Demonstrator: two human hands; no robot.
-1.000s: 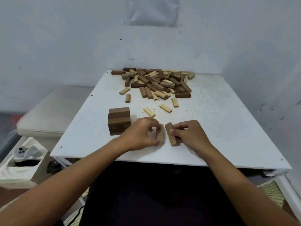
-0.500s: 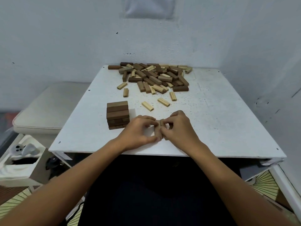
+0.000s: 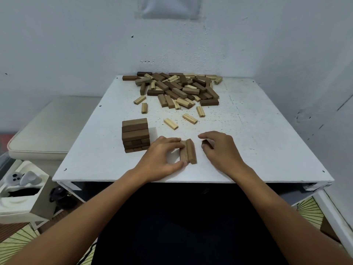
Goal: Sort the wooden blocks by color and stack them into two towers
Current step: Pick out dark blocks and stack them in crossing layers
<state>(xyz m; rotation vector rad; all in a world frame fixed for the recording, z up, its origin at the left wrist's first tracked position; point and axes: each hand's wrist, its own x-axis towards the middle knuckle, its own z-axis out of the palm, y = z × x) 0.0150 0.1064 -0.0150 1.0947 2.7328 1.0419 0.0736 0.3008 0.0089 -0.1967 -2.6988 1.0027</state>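
Note:
On the white table (image 3: 248, 140) a short tower of dark brown blocks (image 3: 135, 134) stands at the front left. A mixed pile of dark and light blocks (image 3: 177, 88) lies at the far edge, with several loose light blocks (image 3: 190, 118) in front of it. My left hand (image 3: 162, 157) pinches two dark blocks (image 3: 188, 152) lying side by side, thumb at their near end and forefinger at the far end. Just right of them, my right hand (image 3: 219, 150) curls over another dark block (image 3: 205, 142), mostly hidden under the fingers.
A cushioned stool (image 3: 47, 129) stands left of the table. Below it sits a white box with a controller (image 3: 19, 180). Walls close in behind and on the right. The table's front edge (image 3: 191, 181) runs just under my wrists.
My hands met over the dark blocks, then parted. The right hand has drawn off to the right, leaving two blocks side by side in the left hand's pinch.

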